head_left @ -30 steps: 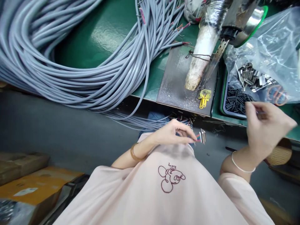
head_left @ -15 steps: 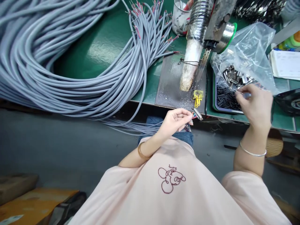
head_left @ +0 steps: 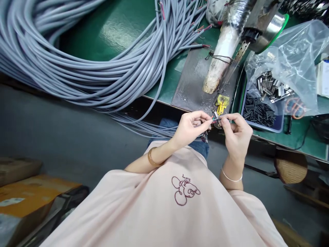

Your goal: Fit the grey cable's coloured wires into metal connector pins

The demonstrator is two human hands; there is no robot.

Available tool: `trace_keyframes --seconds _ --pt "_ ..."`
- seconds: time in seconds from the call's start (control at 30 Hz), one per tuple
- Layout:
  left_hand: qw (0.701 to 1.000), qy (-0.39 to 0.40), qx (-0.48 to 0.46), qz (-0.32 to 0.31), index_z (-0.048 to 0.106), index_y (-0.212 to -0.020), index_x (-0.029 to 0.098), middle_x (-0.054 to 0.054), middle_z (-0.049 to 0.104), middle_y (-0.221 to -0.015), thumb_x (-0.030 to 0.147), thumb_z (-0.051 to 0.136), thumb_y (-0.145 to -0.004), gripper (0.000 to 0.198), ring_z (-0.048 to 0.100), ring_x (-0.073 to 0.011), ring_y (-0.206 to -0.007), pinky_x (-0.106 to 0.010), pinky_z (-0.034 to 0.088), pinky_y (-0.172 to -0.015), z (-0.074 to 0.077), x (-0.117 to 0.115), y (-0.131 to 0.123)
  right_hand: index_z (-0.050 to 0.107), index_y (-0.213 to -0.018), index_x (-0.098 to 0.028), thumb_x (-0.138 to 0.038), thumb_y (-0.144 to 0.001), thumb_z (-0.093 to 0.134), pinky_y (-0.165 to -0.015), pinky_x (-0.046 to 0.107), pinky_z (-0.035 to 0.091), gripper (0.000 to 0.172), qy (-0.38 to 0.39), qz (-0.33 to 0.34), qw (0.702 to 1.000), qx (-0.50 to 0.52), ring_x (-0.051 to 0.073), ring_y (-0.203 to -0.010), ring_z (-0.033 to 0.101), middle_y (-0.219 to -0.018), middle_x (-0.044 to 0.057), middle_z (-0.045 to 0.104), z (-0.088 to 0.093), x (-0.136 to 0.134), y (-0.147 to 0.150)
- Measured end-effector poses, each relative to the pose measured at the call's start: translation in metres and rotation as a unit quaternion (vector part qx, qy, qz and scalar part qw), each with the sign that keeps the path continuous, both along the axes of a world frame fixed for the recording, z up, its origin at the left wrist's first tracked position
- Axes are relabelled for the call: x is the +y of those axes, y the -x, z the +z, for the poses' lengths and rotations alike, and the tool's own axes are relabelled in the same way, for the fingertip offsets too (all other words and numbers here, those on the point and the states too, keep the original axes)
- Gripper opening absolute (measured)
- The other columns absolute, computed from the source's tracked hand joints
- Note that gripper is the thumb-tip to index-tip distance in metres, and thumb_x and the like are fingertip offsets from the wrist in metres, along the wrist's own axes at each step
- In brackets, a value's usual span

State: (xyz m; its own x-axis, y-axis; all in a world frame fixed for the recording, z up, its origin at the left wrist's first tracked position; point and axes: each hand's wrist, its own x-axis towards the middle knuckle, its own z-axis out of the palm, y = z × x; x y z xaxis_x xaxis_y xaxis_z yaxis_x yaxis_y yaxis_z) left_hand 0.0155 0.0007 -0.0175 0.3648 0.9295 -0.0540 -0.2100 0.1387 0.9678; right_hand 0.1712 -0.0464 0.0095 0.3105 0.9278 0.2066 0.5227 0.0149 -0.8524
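Observation:
The thumb and fingers of my left hand (head_left: 194, 125) pinch the end of a grey cable, where red and green wires (head_left: 213, 118) come out. A metal multi-pin connector (head_left: 216, 117) stands at those wires, just past my left fingertips. From the other side, my right hand (head_left: 235, 130) meets it in a closed pinch. A thin dark piece shows at its fingertips by the wires; its kind is too small to tell. Right behind the connector lies a yellow clip-like holder (head_left: 221, 104) on the dark metal plate (head_left: 192, 82).
Many grey cables (head_left: 102, 75) are heaped at left. Above the plate hang a wrapped, white-tipped tube (head_left: 218, 65) and a soldering wire spool (head_left: 272, 34). At right, a blue tray (head_left: 279, 128) holds black tubes (head_left: 258, 109) and a plastic bag (head_left: 303, 44) of metal connectors (head_left: 272, 85).
My right hand has moved left from the tray to the connector at my left hand. My left hand still pinches the cable end. The view has shifted slightly.

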Motion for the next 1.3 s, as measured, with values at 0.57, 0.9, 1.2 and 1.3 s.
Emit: trace_keyframes --seconds 0.57,0.9,1.2,1.3 --pt "0.998 0.019 0.020 -0.057 0.070 -0.083 0.011 -0.004 0.070 -0.074 0.028 0.071 -0.085 0.017 0.062 -0.0084 -0.064 -0.018 0.049 -0.061 0.003 -0.002 0.003 0.067 -0.079 -0.021 -0.044 -0.094 0.065 -0.054 0.027 0.036 0.027 0.007 0.013 0.999 -0.029 0.009 -0.058 0.049 -0.074 -0.001 0.062 0.003 0.002 -0.005" --pt "0.997 -0.012 0.049 -0.057 0.070 -0.081 0.011 -0.004 0.070 -0.073 0.029 0.069 -0.087 0.018 0.058 -0.0075 -0.060 -0.019 0.045 -0.057 -0.003 -0.003 0.006 0.060 -0.070 -0.020 -0.036 -0.095 0.066 -0.057 0.026 0.035 0.030 -0.005 0.047 0.994 -0.098 0.008 -0.056 0.043 -0.064 -0.004 0.053 0.010 0.005 -0.004" --pt "0.996 -0.029 0.029 -0.079 0.068 -0.105 0.014 -0.006 0.074 -0.089 0.019 0.065 -0.087 0.019 0.066 -0.0098 -0.074 -0.018 0.049 -0.064 -0.004 -0.001 0.013 0.067 -0.078 -0.021 -0.032 -0.092 0.070 -0.054 0.026 0.034 0.017 0.027 0.098 0.988 -0.113 0.008 -0.054 0.042 -0.071 -0.003 0.062 0.013 0.004 -0.002" --pt "0.993 -0.008 -0.001 -0.116 0.060 -0.113 0.017 -0.004 0.073 -0.089 0.023 0.068 -0.089 0.026 0.064 -0.0071 -0.069 -0.016 0.049 -0.063 -0.003 -0.001 0.015 0.069 -0.078 -0.022 -0.031 -0.092 0.069 -0.059 0.027 0.038 0.017 0.010 0.123 0.979 -0.161 0.009 -0.058 0.047 -0.071 -0.002 0.063 0.013 0.003 0.000"
